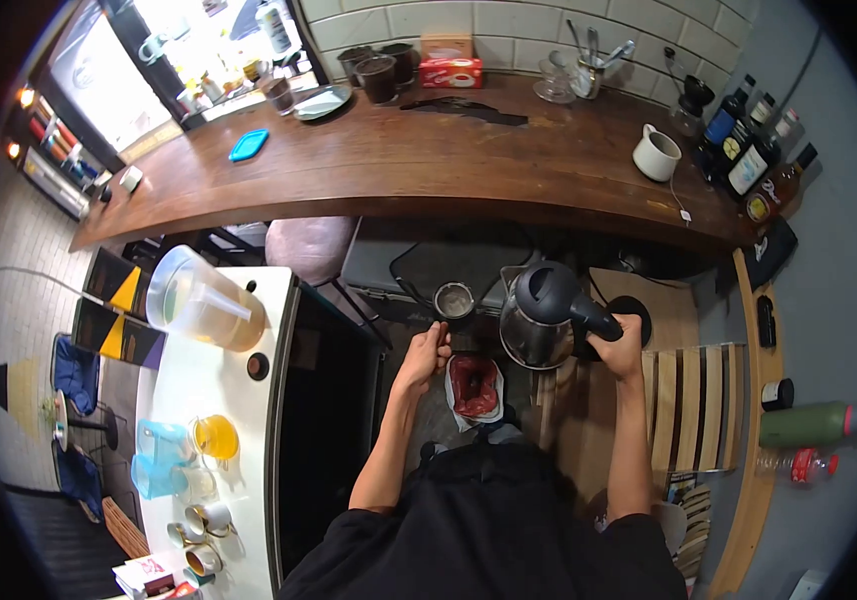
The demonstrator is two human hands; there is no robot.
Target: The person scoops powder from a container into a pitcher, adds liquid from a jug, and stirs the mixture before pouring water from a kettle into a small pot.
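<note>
My right hand is closed round the black handle of an electric kettle, which has a black lid and a shiny body. The kettle hangs in front of the counter with its spout side to the left. My left hand is closed on the handle of a small round pot with a pale rim and greyish inside. The pot is just left of the kettle, apart from it. Below them on the floor stands a bin with a red liner.
A wooden counter runs across the front, with a white pitcher and several bottles at its right end. On the white counter to my left stands a large plastic jug. A slatted wooden rack is at right.
</note>
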